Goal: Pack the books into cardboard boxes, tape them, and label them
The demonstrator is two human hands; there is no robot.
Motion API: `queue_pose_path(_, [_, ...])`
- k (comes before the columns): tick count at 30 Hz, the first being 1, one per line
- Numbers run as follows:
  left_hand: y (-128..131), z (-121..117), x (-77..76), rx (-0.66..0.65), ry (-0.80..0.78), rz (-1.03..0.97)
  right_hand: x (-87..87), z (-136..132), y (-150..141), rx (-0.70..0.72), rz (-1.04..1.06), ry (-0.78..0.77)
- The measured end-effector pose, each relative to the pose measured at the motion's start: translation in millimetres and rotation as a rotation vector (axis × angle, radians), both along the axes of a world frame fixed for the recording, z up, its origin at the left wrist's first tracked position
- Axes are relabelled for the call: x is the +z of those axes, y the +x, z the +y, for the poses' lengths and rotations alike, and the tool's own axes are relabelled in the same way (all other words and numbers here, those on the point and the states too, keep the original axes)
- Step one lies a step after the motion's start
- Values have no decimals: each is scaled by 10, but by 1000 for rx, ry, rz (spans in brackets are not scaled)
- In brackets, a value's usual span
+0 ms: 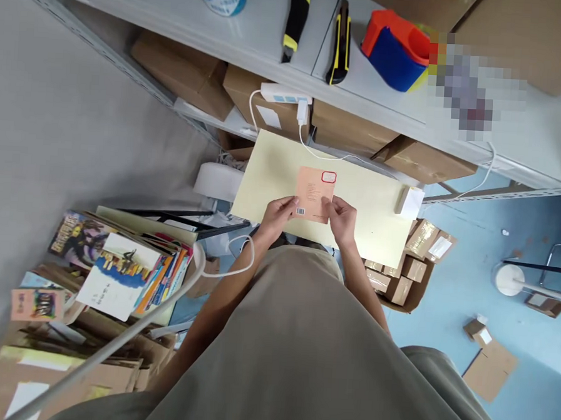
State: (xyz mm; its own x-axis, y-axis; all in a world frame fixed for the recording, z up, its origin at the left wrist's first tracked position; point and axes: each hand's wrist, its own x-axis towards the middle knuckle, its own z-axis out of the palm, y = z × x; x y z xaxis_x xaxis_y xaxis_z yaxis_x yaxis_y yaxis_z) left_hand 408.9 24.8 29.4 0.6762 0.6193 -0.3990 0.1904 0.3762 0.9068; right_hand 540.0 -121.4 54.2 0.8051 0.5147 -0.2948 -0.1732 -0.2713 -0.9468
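Between my hands is a thin pink book (313, 196), with small print, a red-framed label at its top right corner and a barcode at the lower left. My left hand (279, 216) pinches its lower left edge. On the opposite edge, my right hand (341, 218) grips it with the thumb on the cover. The book is over a pale yellow tabletop (374, 221). A small white box or pad (409, 202) stands at the right end of that top.
A grey shelf (266, 34) ahead bears utility knives (340, 44) and a tape dispenser (395, 50). Below it are cardboard boxes (351, 126) and a power strip (284, 94). Stacked books (122, 270) and a grey pole (128, 327) are at left; a box of small parcels (413, 267) is at right.
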Motion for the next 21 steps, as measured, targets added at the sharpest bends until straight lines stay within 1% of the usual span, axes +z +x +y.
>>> queue_pose_path(1, [31,22,-8,-10,-60,12,-40,-21,24,1,18,1])
queue_pose_path(2, [62,37,-10,-5,-84,24,-78,-35,40,-1,24,-6])
queue_pose_path(3, [92,45,-4,10,-74,36,-111,-45,50,-7,15,-21])
queue_pose_path(5, [146,39,26,42,23,52,-147,-50,48,-54,-53,-71])
queue_pose_path(7, [193,1,72,61,157,60,-134,-34,12,-98,-118,-103])
queue_pose_path(9, [228,-77,123,58,279,63,-79,3,-54,-86,-112,-70])
queue_pose_path(11, [249,-181,172,6,375,51,-12,41,-120,-37,-82,-10])
queue_pose_path(13, [254,-268,209,-93,420,11,32,48,-138,-17,-106,9])
queue_pose_path(14, [250,-291,216,-135,416,-15,39,33,-121,-15,-130,1])
queue_pose_path(15, [244,-293,214,-149,403,-36,36,7,-89,-14,-147,-8])
queue_pose_path(16, [236,-276,202,-131,389,-45,25,-27,-46,-10,-149,-11])
queue_pose_path(19, [212,-146,114,2,311,-13,-36,-142,91,35,-59,40])
queue_pose_path(21, [200,-62,47,-8,181,15,-79,-199,147,71,22,84])
